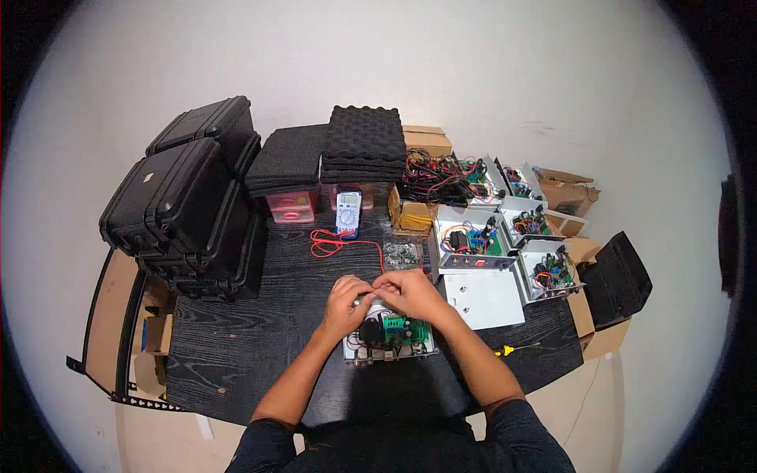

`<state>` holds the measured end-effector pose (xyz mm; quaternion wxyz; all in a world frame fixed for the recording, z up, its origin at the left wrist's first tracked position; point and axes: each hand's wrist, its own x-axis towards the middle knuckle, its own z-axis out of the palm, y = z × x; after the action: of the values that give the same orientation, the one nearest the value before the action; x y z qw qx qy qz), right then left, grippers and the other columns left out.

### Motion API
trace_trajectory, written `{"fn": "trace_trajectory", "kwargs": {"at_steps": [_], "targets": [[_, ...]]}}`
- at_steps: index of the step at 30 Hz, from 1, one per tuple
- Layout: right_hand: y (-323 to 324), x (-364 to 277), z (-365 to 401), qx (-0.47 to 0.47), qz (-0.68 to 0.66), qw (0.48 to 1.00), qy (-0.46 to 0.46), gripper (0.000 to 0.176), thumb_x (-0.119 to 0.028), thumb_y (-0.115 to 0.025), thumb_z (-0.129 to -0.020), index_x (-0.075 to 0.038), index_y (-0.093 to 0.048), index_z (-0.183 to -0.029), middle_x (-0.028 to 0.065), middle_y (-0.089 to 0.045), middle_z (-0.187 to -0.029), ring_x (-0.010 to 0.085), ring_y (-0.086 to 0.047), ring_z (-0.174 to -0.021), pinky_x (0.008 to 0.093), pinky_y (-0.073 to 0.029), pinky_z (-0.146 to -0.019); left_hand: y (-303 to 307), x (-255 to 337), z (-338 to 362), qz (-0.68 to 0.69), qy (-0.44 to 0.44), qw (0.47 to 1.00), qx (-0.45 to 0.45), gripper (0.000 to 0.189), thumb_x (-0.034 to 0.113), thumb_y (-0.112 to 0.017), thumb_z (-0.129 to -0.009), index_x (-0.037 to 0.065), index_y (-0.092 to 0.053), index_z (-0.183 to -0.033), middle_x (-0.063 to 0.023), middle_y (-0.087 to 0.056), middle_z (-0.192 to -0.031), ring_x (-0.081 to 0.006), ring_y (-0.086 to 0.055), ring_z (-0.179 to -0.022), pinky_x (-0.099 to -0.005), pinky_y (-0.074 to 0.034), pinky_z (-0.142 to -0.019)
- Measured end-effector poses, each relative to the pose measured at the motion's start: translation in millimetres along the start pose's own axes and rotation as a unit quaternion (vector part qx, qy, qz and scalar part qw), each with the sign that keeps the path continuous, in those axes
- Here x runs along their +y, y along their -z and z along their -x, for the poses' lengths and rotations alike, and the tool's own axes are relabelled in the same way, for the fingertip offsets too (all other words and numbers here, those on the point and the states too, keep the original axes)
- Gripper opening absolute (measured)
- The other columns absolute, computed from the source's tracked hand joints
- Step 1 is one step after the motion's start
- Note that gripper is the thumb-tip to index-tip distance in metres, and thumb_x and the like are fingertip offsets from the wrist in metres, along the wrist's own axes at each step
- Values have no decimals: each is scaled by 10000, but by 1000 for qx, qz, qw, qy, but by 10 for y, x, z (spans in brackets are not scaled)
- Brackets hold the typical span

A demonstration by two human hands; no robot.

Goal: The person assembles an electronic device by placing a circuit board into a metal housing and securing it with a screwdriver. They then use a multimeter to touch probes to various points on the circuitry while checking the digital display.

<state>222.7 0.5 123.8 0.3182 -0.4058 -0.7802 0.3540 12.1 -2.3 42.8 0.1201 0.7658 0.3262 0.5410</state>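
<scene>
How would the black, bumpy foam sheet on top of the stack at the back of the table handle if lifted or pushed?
The black, bumpy foam sheet is probably light for its size, going by its foam look. It would likely flex and squash when gripped. Pushed sideways, it may drag the dark sheets stacked directly beneath it.

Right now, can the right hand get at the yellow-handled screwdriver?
Likely yes: the screwdriver lies uncovered on the table beside the right forearm; the right hand would just have to leave the left hand.
</scene>
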Motion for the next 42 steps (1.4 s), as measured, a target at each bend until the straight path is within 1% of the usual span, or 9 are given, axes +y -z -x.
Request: {"fn": "trace_trajectory", "kwargs": {"at_steps": [5, 11, 14, 17, 25, 28, 32, 36, 42], "targets": [[-174, 278, 147, -26, -355, 930, -93, 195, -74, -701, -1034, 39, -715, -1193, 61, -771, -1022, 126, -744, -907, 263, -613, -831, 76, 195, -25, 6, 6, 1000, 2, 96, 87, -782, -896, 64, -730, -973, -85, -743, -936, -298, -691, -914, -496, -503, -1010], [-248, 295, 230, -54, -432, 894, -104, 196, -105, -681, -1057, 19, -703, -1207, 42, -747, -1034, 119, -730, -937, 268, -606, -831, 151, 293, 59, -1, 34, 999, -13, 123, 72, -771, -896, 55, -741, -1014, -89, -749, -984, -298, -696, -967, -513, -489, -1047], [-306, 387, 207, -43, -217, 970, -103, 168, -107, -681, -1042, 8, -721, -1159, 70, -763, -983, 167, -744, -894, 313, -595, -798, 148, 235, 172, -8, 70, 997, -11, 196, 62, -727, -919, 35, -733, -1113, -133, -741, -1125, -326, -680, -1097, -490, -477, -1080], [-287, 419, 198, -32, 27, 998, 54, 151, -111, -721, -965, 0, -756, -1061, 148, -774, -935, 290, -765, -872, 399, -583, -769, 118, 99, 323, 6, 127, 992, 7, 279, 64, -681, -943, 22, -710, -1218, -174, -706, -1279, -355, -641, -1228, -464, -460, -1114], [-417, 502, 192, -72, 72, 993, 59, 128, -79, -701, -922, 4, -778, -983, 207, -765, -948, 378, -752, -911, 460, -586, -820, 88, -38, 487, 5, 159, 987, -23, 327, 98, -693, -931, 38, -712, -1252, -186, -644, -1424, -390, -599, -1323, -482, -421, -1163], [-427, 499, 191, -81, 88, 991, 65, 136, -69, -698, -901, 1, -783, -981, 205, -766, -955, 384, -750, -918, 467, -586, -832, 148, 79, 419, -79, 92, 993, 1, 314, 129, -725, -897, 52, -732, -1201, -186, -632, -1433, -407, -601, -1314, -547, -388, -1186], [-448, 489, 204, -81, 104, 989, 67, 150, -71, -692, -889, 3, -786, -980, 203, -769, -964, 393, -746, -924, 471, -585, -847, 374, 232, 363, -104, 43, 986, -121, 255, 160, -741, -878, 79, -753, -1119, -118, -696, -1331, -332, -645, -1270, -670, -315, -1201], [-423, 415, 201, -83, 115, 987, 72, 154, -87, -687, -901, 0, -787, -980, 201, -770, -970, 394, -746, -925, 472, -585, -858, 456, 332, 429, -111, 68, 970, -203, 246, 166, -723, -912, 101, -774, -1143, -61, -762, -1194, -249, -711, -1168, -670, -265, -1241], [-510, 495, 218, -58, 140, 984, 92, 158, -96, -680, -909, -11, -788, -987, 193, -772, -966, 385, -746, -927, 474, -588, -851, 365, 177, 626, -48, 123, 971, -202, 276, 184, -735, -922, 130, -784, -1188, -72, -767, -1222, -276, -705, -1194, -624, -311, -1242]]}}
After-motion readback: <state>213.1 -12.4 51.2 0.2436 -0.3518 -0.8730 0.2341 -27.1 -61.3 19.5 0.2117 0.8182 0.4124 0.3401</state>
